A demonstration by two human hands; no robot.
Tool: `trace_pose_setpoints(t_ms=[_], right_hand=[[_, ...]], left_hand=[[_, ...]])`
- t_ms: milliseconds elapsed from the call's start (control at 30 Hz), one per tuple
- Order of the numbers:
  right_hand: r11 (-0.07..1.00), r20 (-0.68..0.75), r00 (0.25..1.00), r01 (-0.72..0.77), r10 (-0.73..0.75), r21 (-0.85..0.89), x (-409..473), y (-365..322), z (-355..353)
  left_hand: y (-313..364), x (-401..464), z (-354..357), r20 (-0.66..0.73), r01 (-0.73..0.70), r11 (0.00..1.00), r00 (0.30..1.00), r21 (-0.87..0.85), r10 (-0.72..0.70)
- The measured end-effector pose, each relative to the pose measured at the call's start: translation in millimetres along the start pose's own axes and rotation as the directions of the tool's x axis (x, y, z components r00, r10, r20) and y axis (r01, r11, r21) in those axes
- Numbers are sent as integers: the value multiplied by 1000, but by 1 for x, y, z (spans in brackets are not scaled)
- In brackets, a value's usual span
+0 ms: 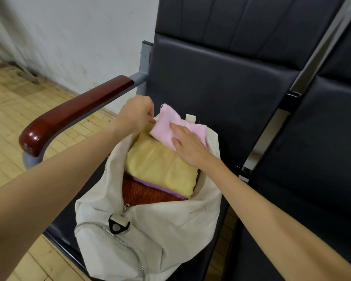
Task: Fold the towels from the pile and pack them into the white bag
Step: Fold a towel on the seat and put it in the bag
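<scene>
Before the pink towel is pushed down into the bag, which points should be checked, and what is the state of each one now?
1. White bag mouth open: ok.
2. Pink towel folded: ok.
3. Pink towel fully inside: not ok, it sticks out over the far rim.
4. Left hand grip at the far rim: cannot tell whether it pinches the rim or the towel.
5. Right hand flat on the towel: ok.
6. Room above the yellow towel: cannot tell.

I am sitting in what looks like a waiting room. Dark padded seats [221,82] are standing joined in a row, with a red-brown armrest [73,114], a white wall [79,37] and yellow floor tiles [18,110].
</scene>
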State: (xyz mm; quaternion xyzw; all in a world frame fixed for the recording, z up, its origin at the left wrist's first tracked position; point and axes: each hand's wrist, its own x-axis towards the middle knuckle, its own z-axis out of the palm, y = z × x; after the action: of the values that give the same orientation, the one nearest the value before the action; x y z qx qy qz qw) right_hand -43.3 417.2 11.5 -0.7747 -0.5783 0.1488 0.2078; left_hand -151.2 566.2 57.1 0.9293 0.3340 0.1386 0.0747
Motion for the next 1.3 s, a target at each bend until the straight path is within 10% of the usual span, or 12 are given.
trace_pose_setpoints(t_ms=[167,367,600,1067,1300], right_hand=[[999,153,988,-10,15,-36,7,-3,3],[975,225,963,-108,151,-193,27,-10,15],[949,339,907,-160,250,-272,49,-28,26],[868,259,833,-435,489,-241,88,-9,31],[958,72,968,-227,242,-175,32,-6,13]], left_hand=[[5,-9,9,-359,136,955,905,-264,-229],[-5,-8,4,-269,95,890,934,-445,-235],[-8,-8,15,-411,200,796,770,-571,-488],[5,-23,20,-374,59,910,899,-412,-227],[21,-27,9,-299,187,915,905,-357,-302]])
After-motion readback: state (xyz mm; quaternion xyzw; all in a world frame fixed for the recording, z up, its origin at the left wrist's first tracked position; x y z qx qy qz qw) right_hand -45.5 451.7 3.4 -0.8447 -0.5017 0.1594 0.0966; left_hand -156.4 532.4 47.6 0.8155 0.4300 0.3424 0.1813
